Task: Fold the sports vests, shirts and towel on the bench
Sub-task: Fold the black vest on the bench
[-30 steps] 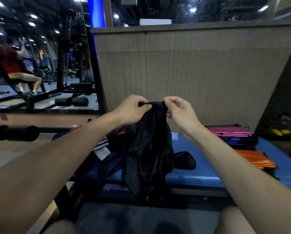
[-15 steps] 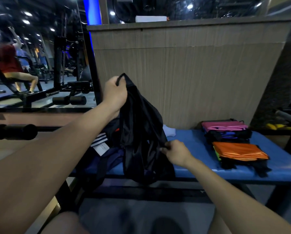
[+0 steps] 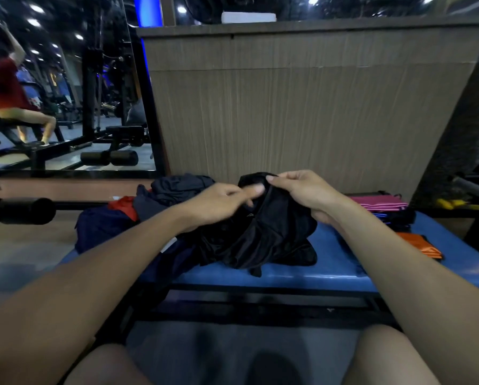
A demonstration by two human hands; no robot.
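a black sports vest [image 3: 260, 234] is bunched on the blue bench [image 3: 330, 270], its bulk trailing toward the camera. its top edge is pinched by the right hand [image 3: 305, 194] and touched by the left hand [image 3: 219, 202], whose fingers are loosely curled.

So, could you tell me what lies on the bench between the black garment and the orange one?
Only bare blue bench lies between the black garment and the orange garment, as the head view shows.
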